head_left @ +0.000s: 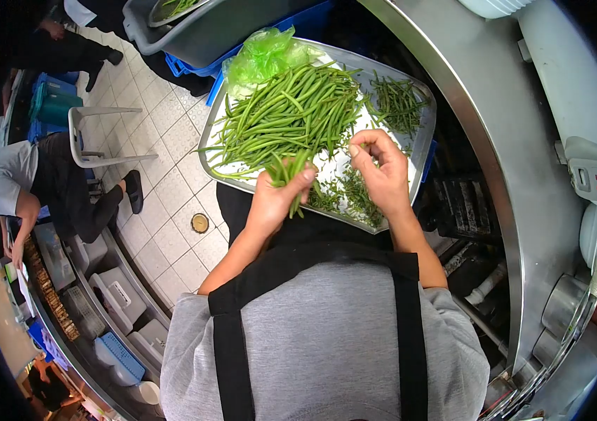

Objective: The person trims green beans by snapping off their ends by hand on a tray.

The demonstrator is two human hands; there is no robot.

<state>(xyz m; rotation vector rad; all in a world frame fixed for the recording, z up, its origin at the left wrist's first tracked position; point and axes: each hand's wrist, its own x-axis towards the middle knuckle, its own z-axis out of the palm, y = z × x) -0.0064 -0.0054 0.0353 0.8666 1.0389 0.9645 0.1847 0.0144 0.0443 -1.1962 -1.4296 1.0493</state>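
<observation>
Below me a metal tray [431, 116] with a white lining bears a big heap of green beans [291, 116]. My left hand [274, 200] is wrapped round a small bunch of green beans [286, 168] at the tray's near edge. To its right, my right hand [386, 172] is held over the tray with thumb and forefinger pinched together. Whatever may be between those fingertips is too small to make out. Beneath the right hand lie small trimmed bean ends [358, 200]. Thin, darker bean pieces [397, 102] sit in the far right corner. A green plastic bag [263, 56] rests behind the heap.
A curved steel counter [484, 112] runs along my right. Beyond the tray stands a grey tub [193, 42]. On the left are a pale chair [98, 133], a co-worker [11, 179] bending at a counter, and shelves with plastic containers [119, 298].
</observation>
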